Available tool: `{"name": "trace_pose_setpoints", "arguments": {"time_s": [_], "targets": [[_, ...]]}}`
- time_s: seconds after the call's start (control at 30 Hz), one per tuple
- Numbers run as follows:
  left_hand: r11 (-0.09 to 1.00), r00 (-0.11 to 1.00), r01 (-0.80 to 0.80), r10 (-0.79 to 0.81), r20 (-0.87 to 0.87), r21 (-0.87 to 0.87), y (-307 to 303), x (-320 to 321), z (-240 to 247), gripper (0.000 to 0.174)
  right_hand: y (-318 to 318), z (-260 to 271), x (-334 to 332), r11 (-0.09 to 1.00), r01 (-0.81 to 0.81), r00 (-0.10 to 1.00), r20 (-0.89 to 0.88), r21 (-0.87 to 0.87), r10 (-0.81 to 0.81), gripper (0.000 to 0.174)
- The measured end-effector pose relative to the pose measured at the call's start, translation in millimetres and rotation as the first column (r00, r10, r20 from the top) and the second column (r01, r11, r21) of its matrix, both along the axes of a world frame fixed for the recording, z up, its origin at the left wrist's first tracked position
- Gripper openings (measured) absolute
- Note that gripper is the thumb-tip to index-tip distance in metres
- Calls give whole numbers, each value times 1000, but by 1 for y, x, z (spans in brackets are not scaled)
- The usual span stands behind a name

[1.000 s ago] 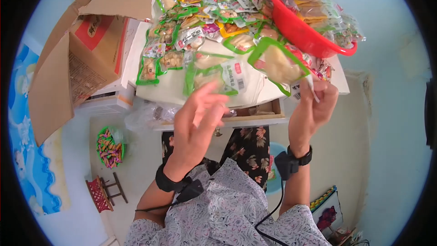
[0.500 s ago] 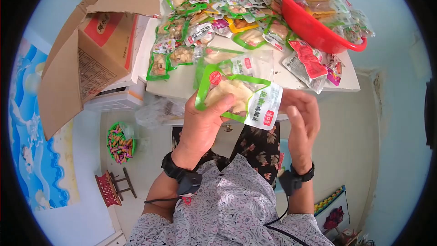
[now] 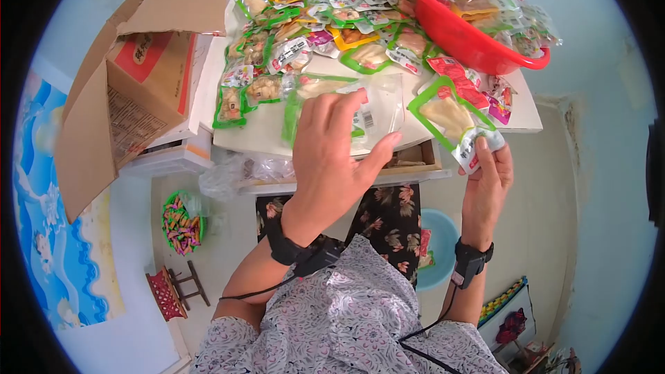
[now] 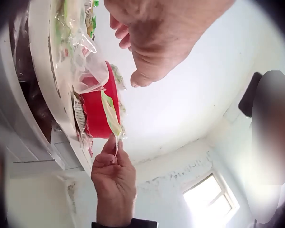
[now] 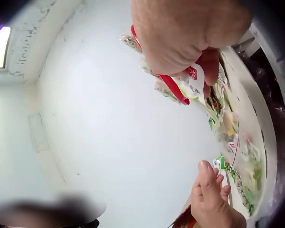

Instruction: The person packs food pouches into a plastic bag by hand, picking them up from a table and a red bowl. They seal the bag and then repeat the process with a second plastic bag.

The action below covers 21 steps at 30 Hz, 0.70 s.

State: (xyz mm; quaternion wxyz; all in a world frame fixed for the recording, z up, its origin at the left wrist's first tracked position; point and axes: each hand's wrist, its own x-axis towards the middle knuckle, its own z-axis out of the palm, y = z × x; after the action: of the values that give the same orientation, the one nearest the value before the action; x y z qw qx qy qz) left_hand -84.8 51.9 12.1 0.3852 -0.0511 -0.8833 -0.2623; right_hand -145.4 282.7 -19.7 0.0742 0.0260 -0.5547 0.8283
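At the table (image 3: 524, 123) edge, right hand (image 3: 485, 181) pinches a glossy green-rimmed pouch (image 3: 449, 114); left hand (image 3: 331, 161) spreads flat over clear packets (image 3: 385, 100)

A home room, snack packets (image 3: 305, 34) heaped beside a carton (image 3: 125, 90).

Two bare hands, raised ahead of the body, well apart.
Left hand (image 3: 331, 156): palm down, fingers (image 3: 325, 114) straight and spread, thumb out to the right, over the near edge of the tabletop (image 3: 253, 140). Right hand (image 3: 486, 179): upright off the near right corner, fingers curled, thumb and fingertips pinching the lower corner of a packet (image 3: 450, 114).
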Motion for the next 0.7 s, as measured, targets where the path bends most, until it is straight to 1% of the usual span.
{"name": "trace_pose_setpoints", "arguments": {"time_s": [0.1,0.2,0.23,0.3,0.43,0.53,0.6,0.7], "targets": [[994,995,-39,48,90,-100,11,-13,6,49,-4,-13,-10,998,-65,998,25,-18,66,10],[992,988,-51,67,137,-113,16,-22,-2,37,-14,-25,-15,989,-144,987,63,-18,145,11],[993,985,-56,72,155,-106,14,-23,-9,33,-20,-21,-13,991,-129,986,101,-24,131,12],[994,977,-66,83,194,-88,8,-22,-22,24,-23,-22,-12,986,-153,976,148,-69,162,13],[998,996,-33,29,81,51,7,-14,-17,13,-30,-9,-9,975,-191,948,234,-118,214,16],[991,999,-12,7,41,133,12,-12,-12,10,-29,-5,-11,947,-289,923,223,-141,315,18],[978,999,-2,-6,36,208,16,-12,-13,9,-28,-3,-14,927,-362,904,204,-100,376,18],[996,1000,4,-5,12,85,19,-8,-5,10,-31,-8,-22,900,-431,882,184,-56,434,17]]}}
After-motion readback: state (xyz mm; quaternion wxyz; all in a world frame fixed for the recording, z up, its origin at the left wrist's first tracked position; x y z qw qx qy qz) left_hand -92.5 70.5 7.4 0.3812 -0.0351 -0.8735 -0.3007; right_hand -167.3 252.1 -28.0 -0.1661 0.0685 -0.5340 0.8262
